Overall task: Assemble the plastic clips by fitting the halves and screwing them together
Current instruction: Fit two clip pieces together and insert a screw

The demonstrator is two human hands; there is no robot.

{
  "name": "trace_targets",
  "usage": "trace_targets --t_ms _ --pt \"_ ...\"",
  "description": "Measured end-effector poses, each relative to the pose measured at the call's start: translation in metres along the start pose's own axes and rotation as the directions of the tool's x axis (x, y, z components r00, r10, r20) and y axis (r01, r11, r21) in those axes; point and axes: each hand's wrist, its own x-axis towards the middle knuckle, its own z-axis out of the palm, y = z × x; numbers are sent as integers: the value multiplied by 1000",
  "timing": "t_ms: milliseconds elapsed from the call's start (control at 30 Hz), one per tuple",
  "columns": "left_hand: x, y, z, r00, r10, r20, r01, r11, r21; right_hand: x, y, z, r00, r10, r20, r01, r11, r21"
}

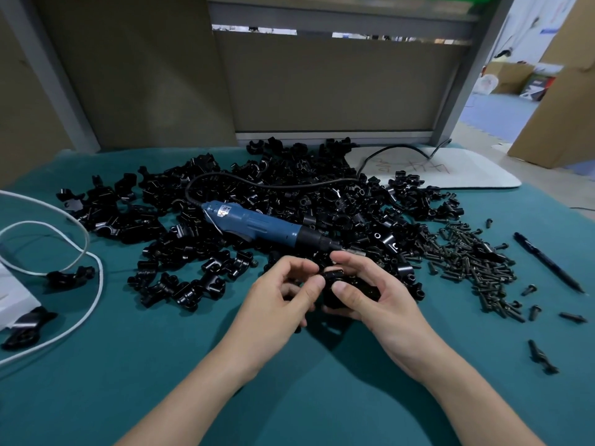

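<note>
One clip, left hand, right hand — label illegible

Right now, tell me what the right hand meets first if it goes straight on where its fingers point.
Probably the left hand, just beyond the black clip part the right hand grips; depth is unclear.

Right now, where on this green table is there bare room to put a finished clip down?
The bare green cloth nearest the person, between the left forearm and right forearm, and leftward to the white cable. Crowded: the clip-half pile under the screwdriver, and the screw heap beside the pen.
</note>
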Motion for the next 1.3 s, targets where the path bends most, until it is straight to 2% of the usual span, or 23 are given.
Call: trace_targets --t_ms 167,367,467,533,600,667,800,900,1000,1067,1200,1300 --pt "1 -2 0 1000 -22 -18 23 997 67 1 2 -1 1000 1 -3 -1 1000 -25" --pt "-2 -2 0 998 45 -33 -43 997 62 3 2 1 1000 8 0 -8 1000 28" --pt "-5 3 2 995 80 -54 -77 995 65 6 -8 -3 999 15 -51 -3 973 233" --pt "-9 5 4 991 121 -63 -108 977 184 7 -22 -17 992 18 -126 42 886 462" --pt "-13 10 12 985 172 -7 -155 905 396 4 -36 -39 976 4 -216 135 770 624" --pt "-8 18 34 971 212 111 -238 806 542 -4 -45 -61 946 -2 -324 247 653 716" --pt "19 32 110 877 320 359 -479 525 703 -15 -52 -95 838 25 -546 484 428 763" --pt "35 40 169 858 221 463 -512 325 795 -21 -55 -117 761 42 -648 618 258 743" --pt "44 45 209 866 117 486 -500 244 831 -25 -53 -130 731 54 -681 659 204 724" --pt "49 46 223 886 84 455 -461 254 850 -25 -50 -133 738 49 -673 652 203 730" --pt "49 51 225 904 8 428 -398 382 834 -22 -47 -134 755 60 -653 630 209 747" --pt "42 49 199 881 72 467 -445 459 768 -19 -48 -128 779 75 -623 597 216 773"
